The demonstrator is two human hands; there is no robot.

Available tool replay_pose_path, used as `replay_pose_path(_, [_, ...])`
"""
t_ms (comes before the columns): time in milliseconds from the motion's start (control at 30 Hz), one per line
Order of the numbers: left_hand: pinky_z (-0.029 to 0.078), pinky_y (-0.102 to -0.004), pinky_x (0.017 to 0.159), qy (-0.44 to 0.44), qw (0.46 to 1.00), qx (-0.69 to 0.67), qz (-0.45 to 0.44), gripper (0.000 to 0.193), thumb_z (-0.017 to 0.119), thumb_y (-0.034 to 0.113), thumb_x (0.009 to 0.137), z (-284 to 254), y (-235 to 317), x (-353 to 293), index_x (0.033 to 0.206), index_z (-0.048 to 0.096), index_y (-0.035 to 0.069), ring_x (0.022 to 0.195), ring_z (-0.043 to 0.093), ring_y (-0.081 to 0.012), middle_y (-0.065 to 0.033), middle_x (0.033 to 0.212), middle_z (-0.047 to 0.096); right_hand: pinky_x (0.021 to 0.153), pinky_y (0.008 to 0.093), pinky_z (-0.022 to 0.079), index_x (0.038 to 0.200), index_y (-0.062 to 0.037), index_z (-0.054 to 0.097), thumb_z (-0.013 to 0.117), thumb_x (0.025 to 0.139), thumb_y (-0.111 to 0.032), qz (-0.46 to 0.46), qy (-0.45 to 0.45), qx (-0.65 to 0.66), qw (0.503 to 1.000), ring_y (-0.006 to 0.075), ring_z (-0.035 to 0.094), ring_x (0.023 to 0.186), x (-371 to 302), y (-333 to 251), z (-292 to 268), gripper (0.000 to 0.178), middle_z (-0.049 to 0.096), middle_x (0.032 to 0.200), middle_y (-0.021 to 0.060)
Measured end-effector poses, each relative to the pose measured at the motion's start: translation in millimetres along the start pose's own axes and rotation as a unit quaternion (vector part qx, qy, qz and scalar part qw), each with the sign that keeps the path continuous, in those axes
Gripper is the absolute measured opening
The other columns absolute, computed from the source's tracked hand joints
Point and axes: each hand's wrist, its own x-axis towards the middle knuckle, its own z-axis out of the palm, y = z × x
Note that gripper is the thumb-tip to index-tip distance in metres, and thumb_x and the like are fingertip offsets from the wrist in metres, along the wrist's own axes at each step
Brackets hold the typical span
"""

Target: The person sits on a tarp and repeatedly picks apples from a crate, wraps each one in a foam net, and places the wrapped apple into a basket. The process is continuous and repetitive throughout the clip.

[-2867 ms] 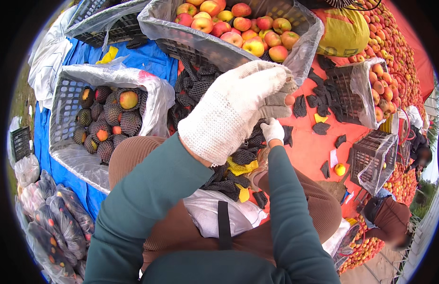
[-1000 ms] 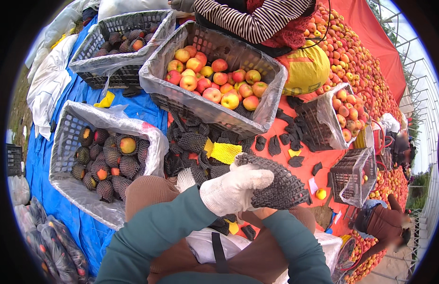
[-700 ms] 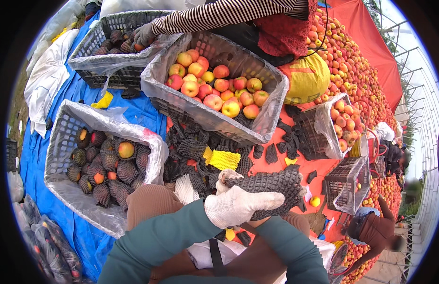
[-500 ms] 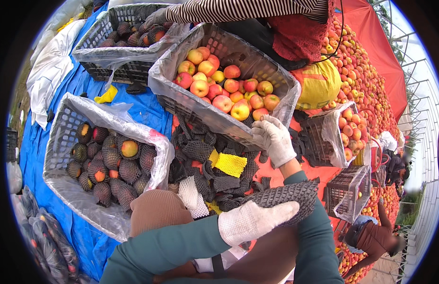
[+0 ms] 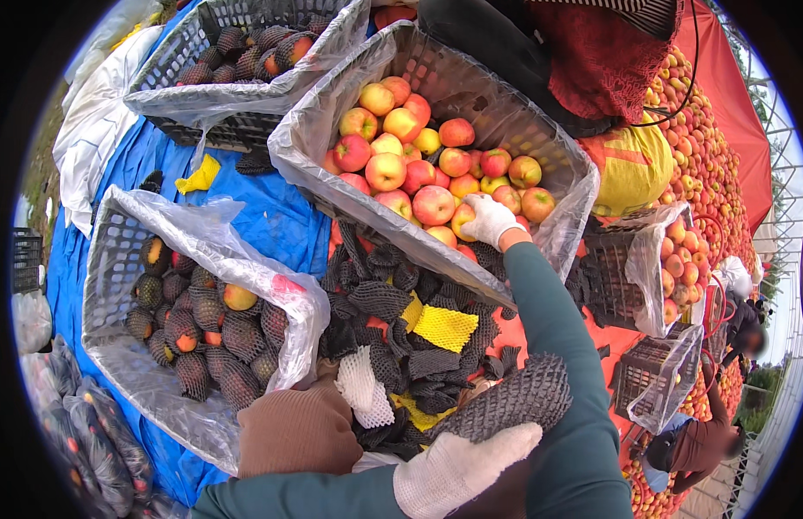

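1. The left hand (image 5: 466, 471), in a white glove, is gripping a dark mesh sleeve (image 5: 523, 398); its thumb is lying along the near side and its other fingers are mostly hiding.
2. That sleeve is slanting up to the right, its far end overlapping the right forearm in view; I cannot tell whether they are touching.
3. The right hand (image 5: 491, 221), also gloved, is resting at the apples (image 5: 433, 205) inside the large crate (image 5: 367, 212), just past its near edge, toward the near right corner. Its fingers are bending down, and I cannot tell whether they are closing on an apple.
4. The bare red and yellow apples are lying along that crate's near edge, and a clear plastic liner is covering its rim.
5. Below the same edge, loose dark sleeves (image 5: 380, 298) are lying in a heap; a yellow sleeve (image 5: 445, 329) and a white sleeve (image 5: 364, 389) are lying among them.
6. The left crate (image 5: 211, 238) is standing on a blue tarp (image 5: 263, 208) and holding mesh-wrapped apples (image 5: 194, 372).
7. Beyond its far edge, a back crate (image 5: 246, 99) is holding more wrapped apples.
8. A yellow sack (image 5: 639, 169) is sitting beside the large crate's far right corner.
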Motion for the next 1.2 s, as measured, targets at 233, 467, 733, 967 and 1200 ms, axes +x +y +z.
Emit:
replay_pose_path(233, [0.045, -0.0255, 0.089, -0.031, 0.996, -0.072, 0.033, 0.034, 0.041, 0.005, 0.092, -39.2, 22.1, 18.5, 0.124, 0.045, -0.003, 0.108, 0.055, -0.0158, -0.0111, 0.119, 0.055, 0.085, 0.0315, 0.045, 0.126, -0.0016, 0.046, 0.062, 0.076, -0.027, 0.065, 0.117, 0.491, 0.861, 0.0236, 0.056, 0.103, -46.6, 29.0, -12.7, 0.058, 0.054, 0.116, 0.0133])
replay_pose_path(467, [0.043, -0.0299, 0.09, 0.177, 0.972, 0.055, 0.146, 0.034, 0.049, 0.009, 0.088, -38.2, 45.0, 33.2, 0.121, 0.047, 0.001, 0.106, 0.054, -0.0196, -0.0108, 0.115, 0.054, 0.096, 0.0394, 0.041, 0.128, -0.0014, 0.038, 0.061, 0.079, -0.035, -0.121, 0.043, 0.804, 0.58, 0.0252, 0.051, 0.113, -225.9, -19.7, -107.4, 0.064, 0.049, 0.123, 0.013])
replay_pose_path(733, [0.048, -0.0349, 0.085, -0.004, 0.991, 0.072, 0.112, 0.043, 0.075, 0.014, 0.069, 46.6, 49.5, -9.9, 0.106, 0.055, 0.002, 0.1, 0.057, -0.0222, -0.0115, 0.105, 0.059, 0.09, 0.031, 0.04, 0.118, -0.001, 0.05, 0.045, 0.092, -0.03, -0.032, 0.222, 0.582, 0.782, 0.0164, 0.052, 0.102, -417.5, -99.4, -65.1, 0.039, 0.058, 0.108, 0.011])
replay_pose_path(967, [0.033, -0.0372, 0.102, 0.03, 0.966, 0.132, 0.221, 0.084, 0.074, 0.004, 0.057, 119.3, 14.6, -95.3, 0.131, 0.033, -0.001, 0.119, 0.042, -0.0279, -0.0167, 0.129, 0.041, 0.071, 0.0422, 0.047, 0.099, -0.0028, 0.056, 0.041, 0.09, -0.029, 0.025, 0.277, 0.358, 0.891, 0.0383, 0.058, 0.08, -530.1, -137.4, -11.4, 0.032, 0.061, 0.083, 0.0213])
replay_pose_path(1200, [0.049, -0.0413, 0.085, -0.063, 0.907, -0.415, -0.031, 0.065, 0.063, 0.04, 0.078, 91.5, 38.6, -170.6, 0.126, 0.039, 0.003, 0.101, 0.056, -0.0304, -0.0156, 0.119, 0.05, 0.054, 0.0222, 0.046, 0.106, -0.0016, 0.05, 0.041, 0.094, -0.021, -0.043, 0.391, 0.713, 0.581, 0.0097, 0.056, 0.067, -548.8, -145.5, -3.1, 0.025, 0.057, 0.081, 0.0046])
